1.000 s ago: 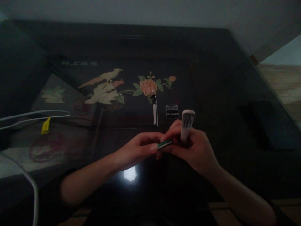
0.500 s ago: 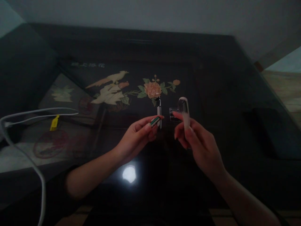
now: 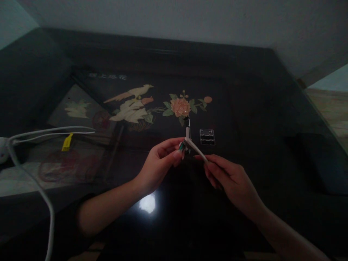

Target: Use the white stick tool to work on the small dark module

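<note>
My left hand (image 3: pixel 160 162) pinches a small green and pale piece (image 3: pixel 181 147) between thumb and fingers; its exact kind is too dim and small to tell. In my right hand (image 3: pixel 231 177) is a slim whitish strip-like tool (image 3: pixel 198 149) with a bent or rounded far end. That end meets the piece at my left fingertips, where the contact is partly hidden. Just beyond the left fingers is a narrow white and black object (image 3: pixel 188 127); whether it lies on the table or is held, I cannot tell. A small clear case with dark sections (image 3: pixel 207 137) lies right of it.
The dark glossy table (image 3: pixel 244 108) bears a bird and peony picture (image 3: pixel 181 107). A white cable (image 3: pixel 35 181) with a yellow tag (image 3: pixel 67 142) runs at the left. A dark flat object (image 3: pixel 323 163) lies at the right. A wall (image 3: pixel 163 18) stands behind.
My right hand has brought the whitish tool left and tipped it, from upright to slanting against the piece in my left hand. The clear case is now uncovered. The view has shifted slightly.
</note>
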A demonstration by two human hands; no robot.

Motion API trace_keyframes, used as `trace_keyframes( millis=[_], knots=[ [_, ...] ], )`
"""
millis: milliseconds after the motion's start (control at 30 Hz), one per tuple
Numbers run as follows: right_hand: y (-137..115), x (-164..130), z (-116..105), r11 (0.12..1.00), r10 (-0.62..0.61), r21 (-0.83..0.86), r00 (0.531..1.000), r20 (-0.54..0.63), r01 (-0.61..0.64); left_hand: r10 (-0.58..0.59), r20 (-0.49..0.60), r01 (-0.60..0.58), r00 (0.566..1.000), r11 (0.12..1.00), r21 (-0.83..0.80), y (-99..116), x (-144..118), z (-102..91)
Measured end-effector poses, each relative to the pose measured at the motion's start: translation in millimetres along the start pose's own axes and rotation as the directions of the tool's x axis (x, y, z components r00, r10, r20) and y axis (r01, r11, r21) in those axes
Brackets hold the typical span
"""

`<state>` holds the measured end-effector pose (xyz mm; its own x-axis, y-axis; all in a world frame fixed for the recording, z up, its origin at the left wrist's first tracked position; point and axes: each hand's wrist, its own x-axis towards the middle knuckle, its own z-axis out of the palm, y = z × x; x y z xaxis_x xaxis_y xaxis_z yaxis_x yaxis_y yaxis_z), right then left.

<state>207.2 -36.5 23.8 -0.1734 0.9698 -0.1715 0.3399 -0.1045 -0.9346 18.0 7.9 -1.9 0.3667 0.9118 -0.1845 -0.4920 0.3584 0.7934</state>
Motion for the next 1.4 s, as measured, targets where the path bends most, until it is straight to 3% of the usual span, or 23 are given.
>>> trace_keyframes(
  millis=[233,1133,1400],
  knots=[
    [2,-1,4,0.985,0.128,0.113,0.990,0.053,-0.133,-0.010,-0.043,0.009,0.999,1.000,-0.019,-1,1,0.9],
    [3,-2,9,0.974,0.175,0.148,0.985,-0.001,-0.173,-0.038,-0.055,0.037,0.998,0.999,-0.017,-2,2,2.1],
    [3,-6,11,0.962,0.193,0.189,0.980,0.048,-0.199,-0.067,-0.046,0.066,0.997,0.998,-0.017,-1,1,1.0]
  ],
)
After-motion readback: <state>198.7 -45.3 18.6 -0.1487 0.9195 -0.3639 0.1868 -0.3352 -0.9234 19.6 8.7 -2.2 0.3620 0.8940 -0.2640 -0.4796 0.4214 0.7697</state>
